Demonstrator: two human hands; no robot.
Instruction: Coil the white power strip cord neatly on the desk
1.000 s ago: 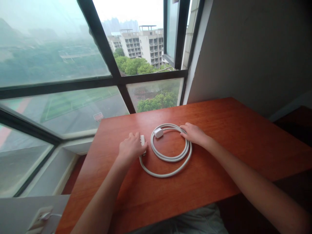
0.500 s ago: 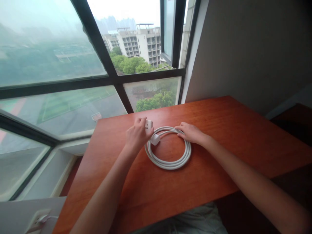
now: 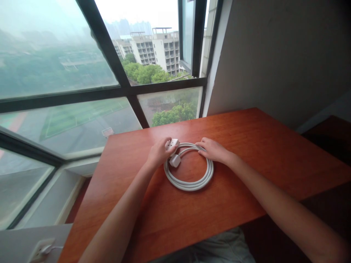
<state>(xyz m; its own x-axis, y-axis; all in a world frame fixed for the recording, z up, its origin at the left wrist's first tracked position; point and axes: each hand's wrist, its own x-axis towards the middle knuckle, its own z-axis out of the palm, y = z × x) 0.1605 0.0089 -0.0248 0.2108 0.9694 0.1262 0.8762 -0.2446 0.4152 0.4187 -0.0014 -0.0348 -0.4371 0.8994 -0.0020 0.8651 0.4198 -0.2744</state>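
Observation:
A white extension cord (image 3: 189, 185) lies coiled in a ring on the reddish-brown table (image 3: 241, 182). At the ring's upper left, my left hand (image 3: 161, 151) is closed on the cord's white socket block (image 3: 173, 143), its socket holes facing up. Just below that block, inside the ring, sits the white plug (image 3: 175, 160) on its short run of cord. My right hand (image 3: 211, 149) pinches the coiled strands at the ring's upper right, thumb inside the loop and fingers over the outside.
Large dark-framed windows (image 3: 127, 91) border the table's far and left sides, with one sash (image 3: 189, 40) swung open. A grey wall (image 3: 274, 54) stands at the right. Low at the left is a wall outlet (image 3: 42, 250) with a plug in it.
My left hand has brought the socket block slightly down and right, against the coil. The block has turned from upright to lying flatter. My right hand stays on the coil.

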